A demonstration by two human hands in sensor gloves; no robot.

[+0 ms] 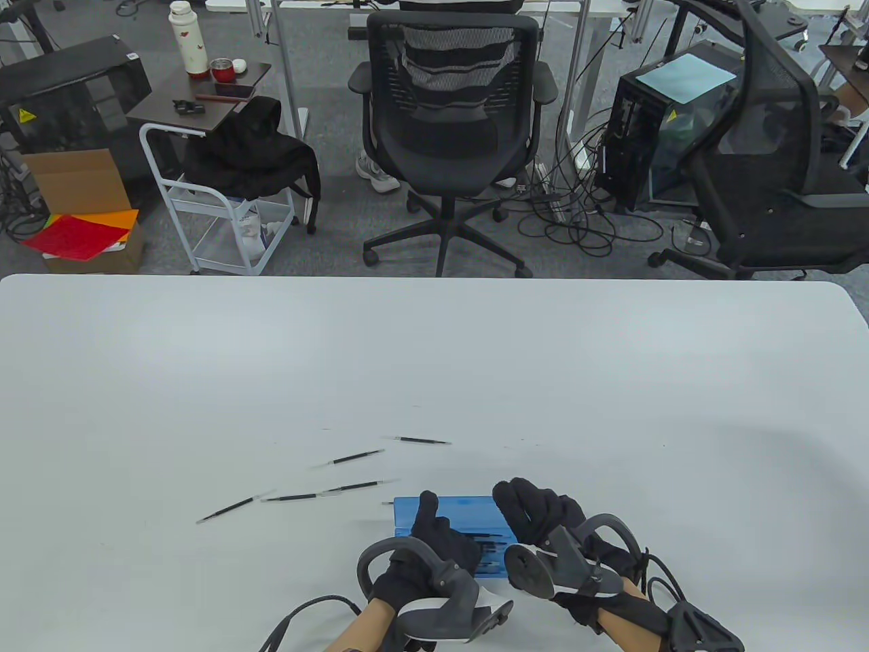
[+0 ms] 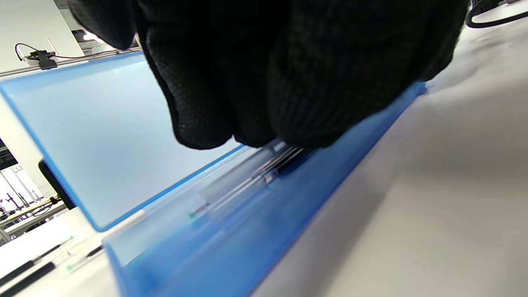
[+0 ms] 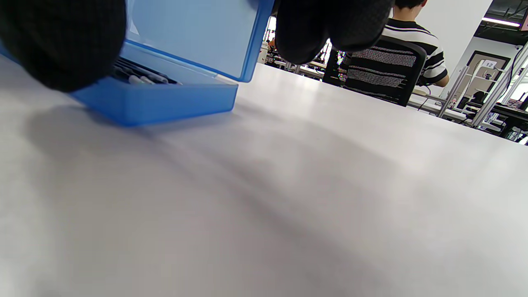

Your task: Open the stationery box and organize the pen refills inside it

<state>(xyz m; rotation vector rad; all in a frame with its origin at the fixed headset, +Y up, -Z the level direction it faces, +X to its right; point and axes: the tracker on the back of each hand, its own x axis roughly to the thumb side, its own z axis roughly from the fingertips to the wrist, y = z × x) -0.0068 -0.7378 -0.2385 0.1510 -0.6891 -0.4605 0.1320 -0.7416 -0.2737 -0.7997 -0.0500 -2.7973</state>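
An office floor with black mesh chairs (image 1: 448,129), tangled cables and a white trolley (image 1: 217,204) is seen beyond a wide white table (image 1: 434,360). Near the table's front edge a blue stationery box (image 1: 461,519) is placed, its lid (image 2: 103,136) raised and standing open behind the tray, as shown in both wrist views. Several pen refills (image 2: 255,175) are seen lying lengthwise inside the tray; in the right wrist view their dark barrels (image 3: 140,76) are visible just above the tray's front wall. The left hand (image 1: 434,536) is positioned over the left part of the box, and in the left wrist view its fingers (image 2: 288,82) are curled downward onto the refills in the tray, apparently pinching them, though the exact contact is hidden by the glove. The right hand (image 1: 543,519) is held at the right end of the box with its fingers bent toward the lid's edge; whether the lid is actually gripped cannot be told. On the bare table to the left of the box and behind it, five loose refills (image 1: 353,457) are scattered, well apart from each other at differing angles, one of them (image 1: 360,486) lying just beside the box's far left corner. A person in a striped shirt (image 3: 416,39) is seen seated in the background of the right wrist view.
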